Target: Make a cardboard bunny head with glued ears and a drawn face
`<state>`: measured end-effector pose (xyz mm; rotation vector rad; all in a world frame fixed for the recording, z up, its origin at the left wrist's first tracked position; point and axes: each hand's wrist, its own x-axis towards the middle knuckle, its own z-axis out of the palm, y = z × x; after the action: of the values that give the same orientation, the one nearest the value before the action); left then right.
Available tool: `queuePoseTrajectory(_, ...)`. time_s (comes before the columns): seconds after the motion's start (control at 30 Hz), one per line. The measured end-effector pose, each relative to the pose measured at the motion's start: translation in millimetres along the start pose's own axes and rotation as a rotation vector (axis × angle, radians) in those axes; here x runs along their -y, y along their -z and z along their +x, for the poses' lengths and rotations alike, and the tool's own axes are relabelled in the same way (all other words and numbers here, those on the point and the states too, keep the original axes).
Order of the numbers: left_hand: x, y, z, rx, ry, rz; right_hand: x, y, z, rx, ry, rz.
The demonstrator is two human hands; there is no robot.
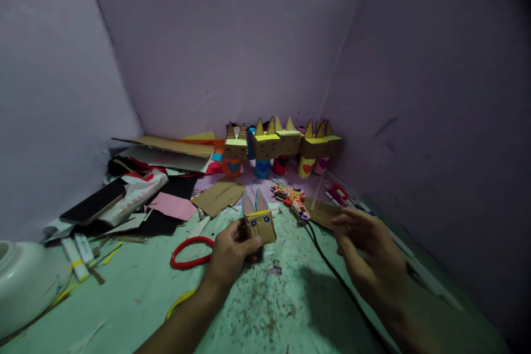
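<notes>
My left hand (230, 249) is closed on a small cardboard animal head (262, 228) with drawn-on eyes, a yellow top edge and two long pink ears outlined in blue. Thumb in front, fingers behind, it holds the head upright above the green tabletop. My right hand (369, 251) hovers at the right with thumb and fingers apart and nothing between them. A colourfully patterned glue gun (292, 199) lies beyond it to the left, its black cord (332, 271) running toward me. A red loop handle (191, 253), likely of scissors, rests beside my left wrist.
Several finished cardboard animal figures (265, 146) on coloured tubes stand at the back wall. Cardboard sheets (166, 146), pink paper (172, 206) and a dark phone-like slab (93, 202) pile up at left. A white pot (31, 287) sits front left; markers (338, 193) lie along the right wall.
</notes>
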<state>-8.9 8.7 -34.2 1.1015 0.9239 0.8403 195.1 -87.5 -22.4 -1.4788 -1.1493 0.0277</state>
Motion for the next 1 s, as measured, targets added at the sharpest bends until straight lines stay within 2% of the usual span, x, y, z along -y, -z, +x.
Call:
queuePoseTrajectory(0.07, 0.2, 0.1, -0.1, -0.001, 0.005, -0.004, 2.7, -6.9, 9.9, 0.088, -0.09, 0.073)
queuePoseTrajectory(0.27, -0.7, -0.7, 0.6, 0.003, -0.002, -0.015, 3.7, -49.0, 19.2, 0.51, -0.495, 0.378)
queuePoseTrajectory(0.4, -1.7, -0.6, 0.3, 0.025, -0.016, -0.046, 0.5, -74.9, 8.6, 0.628, -0.595, 0.453)
queuePoseTrajectory(0.5, -0.7, -0.6, -1.5, 0.029, -0.027, -0.045, 2.0, -80.6, 1.9, 0.67, -0.645, 0.473)
queuePoseTrajectory(0.57, 0.4, -0.1, -2.6, 0.065, -0.06, -0.077, 3.6, -80.0, -0.4, 0.666, -0.678, 0.456)
queuePoseTrajectory(0.67, 1.4, 1.6, -3.6, 0.111, -0.095, -0.11, 6.7, -76.9, 0.4, 0.587, -0.707, 0.425)
queuePoseTrajectory(0.77, 1.5, 3.0, -4.2, 0.124, -0.095, -0.097, 10.7, -73.5, 4.1, 0.605, -0.743, 0.382)
queuePoseTrajectory(0.93, 0.2, 1.7, -5.1, 0.102, -0.067, -0.093, 12.5, -72.5, 3.6, 0.618, -0.713, 0.287)
queuePoseTrajectory(1.0, -1.6, 0.7, -6.4, 0.091, -0.045, -0.119, 11.0, -74.6, -1.0, 0.581, -0.651, 0.244)
